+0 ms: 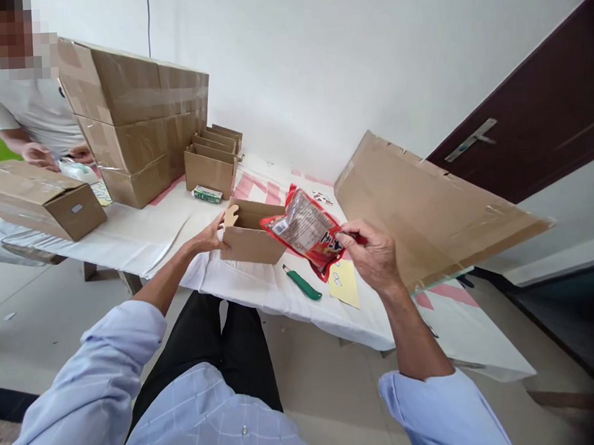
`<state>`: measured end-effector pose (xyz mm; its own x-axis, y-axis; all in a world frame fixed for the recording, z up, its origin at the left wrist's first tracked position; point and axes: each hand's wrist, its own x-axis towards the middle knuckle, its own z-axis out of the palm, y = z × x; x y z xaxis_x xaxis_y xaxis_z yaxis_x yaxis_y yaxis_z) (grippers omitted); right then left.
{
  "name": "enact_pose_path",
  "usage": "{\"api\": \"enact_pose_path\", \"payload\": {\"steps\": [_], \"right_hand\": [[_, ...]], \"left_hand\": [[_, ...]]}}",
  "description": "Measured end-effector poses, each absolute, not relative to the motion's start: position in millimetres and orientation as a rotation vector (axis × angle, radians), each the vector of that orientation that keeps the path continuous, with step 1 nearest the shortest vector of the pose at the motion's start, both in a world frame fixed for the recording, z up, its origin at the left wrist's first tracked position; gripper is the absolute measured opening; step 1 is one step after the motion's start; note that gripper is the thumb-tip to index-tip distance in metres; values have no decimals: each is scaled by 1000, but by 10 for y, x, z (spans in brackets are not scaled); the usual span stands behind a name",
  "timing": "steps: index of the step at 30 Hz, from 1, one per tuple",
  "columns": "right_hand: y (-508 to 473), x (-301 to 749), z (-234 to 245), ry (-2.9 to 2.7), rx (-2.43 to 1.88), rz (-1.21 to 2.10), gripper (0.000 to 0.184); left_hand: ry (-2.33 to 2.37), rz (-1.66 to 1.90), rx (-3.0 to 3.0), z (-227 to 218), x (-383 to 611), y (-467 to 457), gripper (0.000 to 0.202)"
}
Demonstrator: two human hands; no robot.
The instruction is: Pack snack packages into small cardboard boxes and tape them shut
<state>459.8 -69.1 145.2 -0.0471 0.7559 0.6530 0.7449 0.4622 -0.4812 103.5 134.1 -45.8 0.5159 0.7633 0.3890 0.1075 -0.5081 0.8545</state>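
Wears a light blue woven shirt with a fine white windowpane check across the front, plus a small, round button set into it. Has a creased light blue left sleeve rolled up into a thick, bunched fold, and a smoother light blue right sleeve turned back into a broad, loose fold. Leaves forearms and hands bare. Wears plain black cloth trousers below the shirt.
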Motion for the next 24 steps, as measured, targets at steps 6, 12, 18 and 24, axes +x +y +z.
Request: {"api": "enact_pose_path", "payload": {"steps": [6,12,18,24], "right_hand": [[-831,4502,1195,-1823,-1269,229,13],[-776,4312,886,-1831,-1183,451,11],[-650,3965,593,-1792,-1124,537,16],[-749,3737,172,-1321,-1189,964,68]], "left_hand": [[873,1100,1878,-405,1170,1232,133],[929,1145,1506,-377,1005,216,76],[647,957,1361,-159,1077,-295,62],[730,1181,1101,-289,1005,-494,66]]}}
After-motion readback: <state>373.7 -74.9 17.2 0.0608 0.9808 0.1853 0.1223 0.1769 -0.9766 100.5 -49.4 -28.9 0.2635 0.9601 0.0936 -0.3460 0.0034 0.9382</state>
